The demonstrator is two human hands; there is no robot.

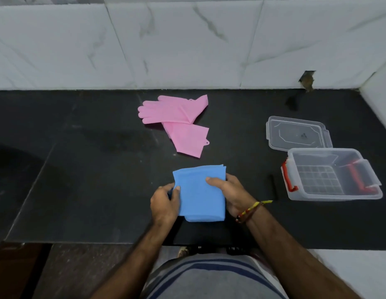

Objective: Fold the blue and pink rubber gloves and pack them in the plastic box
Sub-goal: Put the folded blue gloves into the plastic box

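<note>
Blue gloves (200, 195), folded flat, long axis running six to twelve, are lying at the counter's (80, 169) near edge. Left hand (165, 205) and right hand (228, 194) are pinching its sides. Pink gloves (179, 121) are lying at twelve, open box (332, 175) at three.

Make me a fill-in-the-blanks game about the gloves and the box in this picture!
1. Both hands, the left hand and the right hand, hold the folded ____ gloves.
2. The pink gloves lie on the black ____, farther from the person.
3. The plastic box has no ____ inside it yet.
4. The box's clear lid lies ____ the box, not on it.

Missing words: blue; counter; gloves; beside
</note>
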